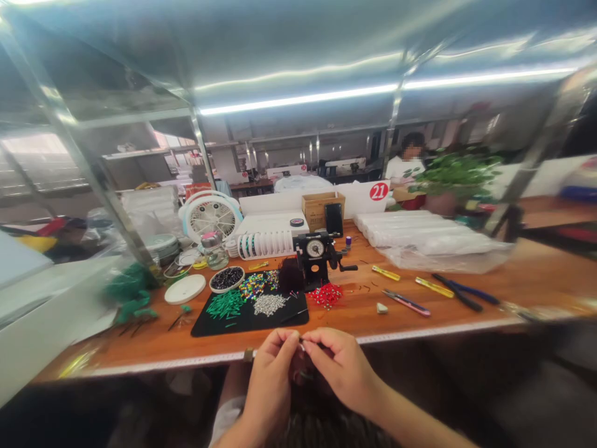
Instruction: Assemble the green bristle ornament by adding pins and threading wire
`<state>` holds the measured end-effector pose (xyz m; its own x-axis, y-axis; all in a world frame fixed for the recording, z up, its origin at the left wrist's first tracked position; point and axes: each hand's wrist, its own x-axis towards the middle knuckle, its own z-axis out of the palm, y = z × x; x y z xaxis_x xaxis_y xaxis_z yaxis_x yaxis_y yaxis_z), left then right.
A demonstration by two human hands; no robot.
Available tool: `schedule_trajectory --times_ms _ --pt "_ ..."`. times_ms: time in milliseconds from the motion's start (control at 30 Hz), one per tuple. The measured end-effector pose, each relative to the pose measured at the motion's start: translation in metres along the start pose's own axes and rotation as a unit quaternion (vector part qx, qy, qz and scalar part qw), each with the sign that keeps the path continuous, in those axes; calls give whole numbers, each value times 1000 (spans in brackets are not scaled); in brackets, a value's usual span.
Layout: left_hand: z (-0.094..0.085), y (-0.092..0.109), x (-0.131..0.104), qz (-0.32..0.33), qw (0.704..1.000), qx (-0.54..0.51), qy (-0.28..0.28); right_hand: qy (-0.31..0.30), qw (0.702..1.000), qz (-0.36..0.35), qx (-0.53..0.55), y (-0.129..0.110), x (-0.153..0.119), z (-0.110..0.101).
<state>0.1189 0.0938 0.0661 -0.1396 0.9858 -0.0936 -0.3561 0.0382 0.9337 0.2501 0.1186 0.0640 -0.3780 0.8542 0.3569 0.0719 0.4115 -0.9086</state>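
Note:
My left hand (273,367) and my right hand (345,367) meet just in front of the table's edge, thumbs and fingertips pinched together. A tiny dark and whitish piece shows between the fingertips, too small to name. Beyond them lies a black mat (273,323) with green tube-like pieces (226,305), silvery white beads (269,305) and multicoloured beads (253,286). Red pieces with pale tips (326,295) are heaped beside the mat, below a black hand-cranked device with a dial (316,252).
On the table's right lie a pink-handled cutter (408,303), yellow tubes (433,287), pliers (459,292) and plastic-wrapped rolls (420,236). A dish of black beads (227,279), a white lid (185,289), spools (265,244) and a fan (212,218) stand left. A person (405,167) sits beyond.

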Motion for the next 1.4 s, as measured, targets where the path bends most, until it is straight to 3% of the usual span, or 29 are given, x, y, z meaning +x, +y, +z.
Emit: schedule_trajectory --times_ms 200,433,633,933,1400 --pt "2 2 -1 3 1000 0 -3 1 1000 3 15 -2 0 1" --pt "0 -1 -1 36 998 51 10 -15 989 88 117 -4 4 -1" --pt "4 2 -1 51 996 68 9 -29 984 101 147 -4 5 -3" --pt "2 4 -2 36 997 72 12 -43 963 186 192 0 5 -6" --pt "3 2 -4 52 994 94 -6 -11 952 188 242 2 8 -4"
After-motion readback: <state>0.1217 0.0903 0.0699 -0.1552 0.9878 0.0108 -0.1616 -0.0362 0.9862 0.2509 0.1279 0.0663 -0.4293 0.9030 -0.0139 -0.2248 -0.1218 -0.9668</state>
